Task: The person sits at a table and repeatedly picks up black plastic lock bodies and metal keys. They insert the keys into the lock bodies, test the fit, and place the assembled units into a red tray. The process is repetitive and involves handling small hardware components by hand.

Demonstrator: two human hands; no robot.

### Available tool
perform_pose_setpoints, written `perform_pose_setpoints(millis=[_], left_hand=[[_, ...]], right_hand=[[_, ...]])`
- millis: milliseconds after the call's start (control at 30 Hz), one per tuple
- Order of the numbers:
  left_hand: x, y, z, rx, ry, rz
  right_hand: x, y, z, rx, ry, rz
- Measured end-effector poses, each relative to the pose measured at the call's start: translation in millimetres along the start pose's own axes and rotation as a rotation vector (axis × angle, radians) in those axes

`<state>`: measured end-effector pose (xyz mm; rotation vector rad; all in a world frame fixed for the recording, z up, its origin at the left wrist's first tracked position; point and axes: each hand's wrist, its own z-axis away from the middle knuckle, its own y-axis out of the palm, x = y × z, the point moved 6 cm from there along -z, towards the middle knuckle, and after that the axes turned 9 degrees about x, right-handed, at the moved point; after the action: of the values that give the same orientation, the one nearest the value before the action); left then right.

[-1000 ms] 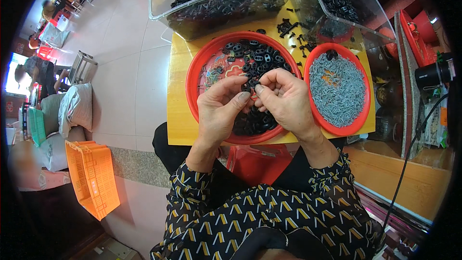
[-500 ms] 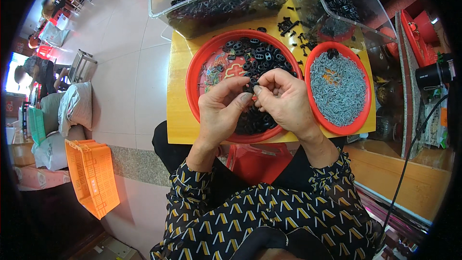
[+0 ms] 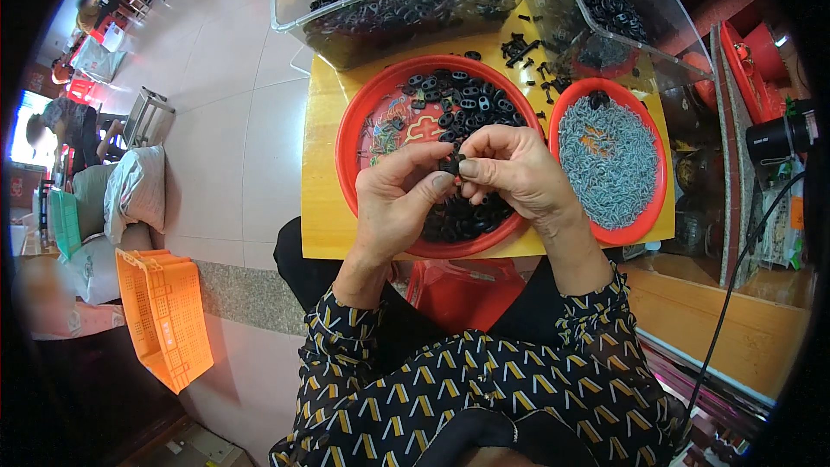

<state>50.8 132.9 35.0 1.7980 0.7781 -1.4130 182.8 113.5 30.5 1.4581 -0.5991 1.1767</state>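
Over a round red tray, my two hands meet at the fingertips. Between thumb and forefinger, my left hand pinches a small black plastic part. My right hand is closed at the same part from the other side; whether its fingers also hold a screw is too small to tell. Loose black two-holed oval parts fill the tray's right side and lie beneath my hands. To the right, an oval red tray holds a heap of small silvery screws.
Two clear plastic bins, one at the back and one at the back right, contain many black parts. Black bolt-shaped pieces lie on the yellow table between them and the trays. An orange crate stands on the floor at left.
My right hand has shifted slightly, its thumb and fingers turning a little around the black part. My left hand keeps its pinch in nearly the same place.
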Motion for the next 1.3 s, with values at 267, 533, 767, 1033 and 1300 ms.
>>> perform_pose_setpoints(millis=[267,533,767,1033,1300], left_hand=[[-6.6,2.9,0.9,0.044,0.064,-0.043],[-5.1,11.1,7.6,0.035,0.055,0.064],[-13.3,9.5,3.4,0.026,0.122,-0.096],[-18.1,10.8,7.1,0.051,0.175,-0.329],[-7.3,3.3,1.9,-0.023,0.137,-0.047]], right_hand=[[-5.0,1.0,-1.3,0.079,-0.017,-0.076],[-0.4,10.0,0.7,0.188,-0.040,-0.048],[0.6,7.5,0.2,0.133,-0.035,-0.084],[-9.0,7.9,-3.9,0.165,-0.024,-0.121],[-4.3,9.3,-3.5,0.135,-0.046,-0.201]])
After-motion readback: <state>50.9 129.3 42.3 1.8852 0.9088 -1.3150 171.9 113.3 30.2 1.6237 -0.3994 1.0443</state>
